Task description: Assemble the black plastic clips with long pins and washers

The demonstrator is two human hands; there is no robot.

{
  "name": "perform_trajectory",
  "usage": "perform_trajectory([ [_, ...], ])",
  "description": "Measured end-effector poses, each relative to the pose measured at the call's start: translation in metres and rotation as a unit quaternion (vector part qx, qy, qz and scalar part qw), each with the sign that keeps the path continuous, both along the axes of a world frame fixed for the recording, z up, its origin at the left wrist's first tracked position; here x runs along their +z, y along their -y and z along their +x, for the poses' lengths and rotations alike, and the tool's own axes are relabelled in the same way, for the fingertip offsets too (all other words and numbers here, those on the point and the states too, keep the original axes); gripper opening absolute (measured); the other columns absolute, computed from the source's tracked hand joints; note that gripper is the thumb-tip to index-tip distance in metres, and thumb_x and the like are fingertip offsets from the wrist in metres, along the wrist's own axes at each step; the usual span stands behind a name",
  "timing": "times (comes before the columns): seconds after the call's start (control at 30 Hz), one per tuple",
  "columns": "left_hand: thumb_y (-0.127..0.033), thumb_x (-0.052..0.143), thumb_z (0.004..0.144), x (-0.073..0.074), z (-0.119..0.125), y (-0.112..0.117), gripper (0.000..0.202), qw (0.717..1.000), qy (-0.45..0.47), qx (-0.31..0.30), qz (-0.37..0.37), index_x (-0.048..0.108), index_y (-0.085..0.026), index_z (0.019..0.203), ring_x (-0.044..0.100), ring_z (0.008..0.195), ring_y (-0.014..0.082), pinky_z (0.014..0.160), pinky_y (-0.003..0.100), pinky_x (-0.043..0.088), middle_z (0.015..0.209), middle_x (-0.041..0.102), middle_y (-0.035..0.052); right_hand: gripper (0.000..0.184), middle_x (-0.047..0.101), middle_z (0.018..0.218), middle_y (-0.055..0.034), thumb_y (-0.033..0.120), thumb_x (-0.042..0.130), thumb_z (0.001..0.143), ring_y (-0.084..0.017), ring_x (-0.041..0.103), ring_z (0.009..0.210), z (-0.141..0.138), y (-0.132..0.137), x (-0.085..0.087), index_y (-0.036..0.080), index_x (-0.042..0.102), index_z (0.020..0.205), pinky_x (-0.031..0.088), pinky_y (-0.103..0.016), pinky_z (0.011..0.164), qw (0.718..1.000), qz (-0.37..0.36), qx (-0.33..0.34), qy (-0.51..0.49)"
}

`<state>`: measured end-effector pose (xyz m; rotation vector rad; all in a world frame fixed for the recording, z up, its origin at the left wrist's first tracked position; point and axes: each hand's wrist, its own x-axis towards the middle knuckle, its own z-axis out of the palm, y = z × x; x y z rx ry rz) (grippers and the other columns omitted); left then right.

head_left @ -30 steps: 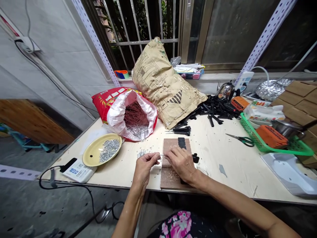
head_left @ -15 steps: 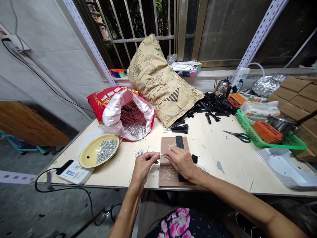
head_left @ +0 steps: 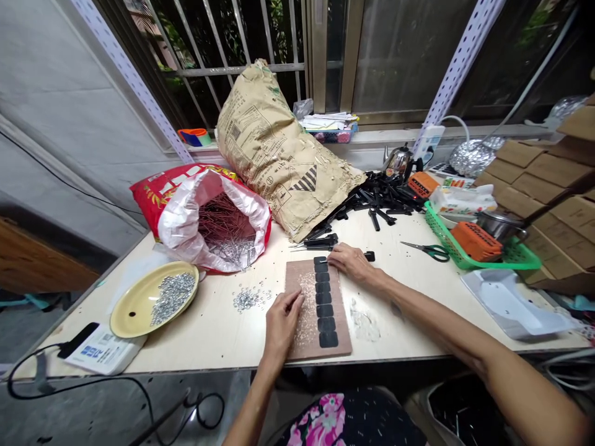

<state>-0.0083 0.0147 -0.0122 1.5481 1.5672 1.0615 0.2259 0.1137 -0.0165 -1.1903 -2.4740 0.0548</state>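
Note:
A brown board [head_left: 297, 347] lies at the table's front edge, with pale specks scattered on it and a column of several black rounded pads [head_left: 326, 310] along its right side. My right hand [head_left: 352, 263] is at the column's far end, fingertips pinched on a thin silvery piece [head_left: 323, 261] over the topmost pad. Over the board's left edge rests my left hand [head_left: 281, 322], thumb and forefinger pressed together; whatever they hold is too small to make out. Left of the board is a loose patch of small metal rings [head_left: 248, 298].
A yellow dish [head_left: 125, 303] of small metal pieces stands left, near a red sack [head_left: 149, 189] of thin rods. Behind are a paper sack [head_left: 283, 155] and a heap of black parts [head_left: 372, 198]. Scissors [head_left: 427, 249] and a green basket [head_left: 483, 263] are at right.
My hands have parted from where they met over the board. The right moved away to the top pad, uncovering the column; the left came nearer me. The view shifted right.

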Motion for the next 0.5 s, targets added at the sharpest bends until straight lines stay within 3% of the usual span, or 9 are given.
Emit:
perform_trajectory([
  [0.07, -0.043, 0.052, 0.083, -0.007, 0.004, 0.000, 0.035, 0.999, -0.021, 0.021, 0.014, 0.070, -0.020, 0.103, 0.061, 0.082, 0.0192, 0.077, 0.031, 0.047, 0.090, 0.066, 0.0065, 0.025, 0.058, 0.077, -0.0028, 0.024, 0.043, 0.095, -0.013, 0.048, 0.075, -0.001, 0.010, -0.005, 0.017, 0.064, 0.084, 0.036, -0.022, 0.058, 0.998, 0.017, 0.065, 0.008],
  [0.17, -0.044, 0.049, 0.085, -0.014, 0.005, -0.001, 0.038, 0.998, -0.024, 0.051, -0.003, 0.067, -0.019, 0.106, 0.060, 0.071, 0.0170, 0.071, 0.029, 0.048, 0.087, 0.065, 0.0054, 0.027, 0.057, 0.073, -0.0012, 0.019, 0.038, 0.096, -0.012, 0.046, 0.072, -0.002, 0.024, -0.006, 0.016, 0.062, 0.083, 0.035, -0.022, 0.056, 0.980, 0.032, 0.192, 0.030],
  [0.2, -0.045, 0.049, 0.085, -0.015, 0.005, -0.001, 0.038, 0.998, -0.024, 0.058, -0.008, 0.067, -0.019, 0.107, 0.059, 0.068, 0.0163, 0.070, 0.029, 0.048, 0.086, 0.065, 0.0050, 0.028, 0.056, 0.072, -0.0010, 0.019, 0.038, 0.096, -0.012, 0.045, 0.072, -0.001, 0.024, -0.004, 0.016, 0.062, 0.081, 0.034, -0.022, 0.055, 0.981, 0.033, 0.190, 0.028],
  [0.3, -0.045, 0.048, 0.085, -0.016, 0.005, -0.001, 0.039, 0.997, -0.029, 0.064, -0.010, 0.065, -0.019, 0.109, 0.058, 0.065, 0.0150, 0.071, 0.029, 0.048, 0.088, 0.065, 0.0048, 0.032, 0.053, 0.071, -0.0013, 0.021, 0.036, 0.097, -0.012, 0.045, 0.072, 0.001, 0.021, 0.004, 0.015, 0.059, 0.076, 0.035, -0.021, 0.052, 0.996, 0.019, 0.083, -0.004],
  [0.33, -0.045, 0.048, 0.086, -0.016, 0.006, -0.001, 0.039, 0.998, -0.033, 0.062, -0.009, 0.065, -0.019, 0.109, 0.058, 0.066, 0.0150, 0.072, 0.029, 0.048, 0.089, 0.065, 0.0049, 0.032, 0.053, 0.072, -0.0014, 0.021, 0.035, 0.097, -0.012, 0.045, 0.072, 0.001, 0.022, 0.006, 0.015, 0.059, 0.077, 0.036, -0.021, 0.052, 0.997, 0.012, 0.079, -0.008],
  [0.43, -0.043, 0.047, 0.086, -0.015, 0.007, -0.001, 0.037, 0.997, -0.049, 0.057, -0.006, 0.065, -0.019, 0.108, 0.059, 0.070, 0.0156, 0.074, 0.029, 0.047, 0.094, 0.065, 0.0056, 0.031, 0.053, 0.073, 0.0009, 0.016, 0.033, 0.097, -0.010, 0.047, 0.073, -0.003, 0.032, 0.006, 0.016, 0.059, 0.080, 0.040, -0.019, 0.054, 0.970, 0.018, 0.239, 0.034],
  [0.5, -0.042, 0.047, 0.087, -0.014, 0.008, 0.000, 0.036, 0.997, -0.058, 0.054, -0.005, 0.065, -0.019, 0.108, 0.060, 0.072, 0.0161, 0.075, 0.029, 0.047, 0.097, 0.065, 0.0059, 0.029, 0.056, 0.076, 0.0010, 0.015, 0.033, 0.097, -0.010, 0.049, 0.075, -0.005, 0.040, 0.003, 0.017, 0.060, 0.084, 0.043, -0.019, 0.056, 0.958, 0.035, 0.278, 0.067],
])
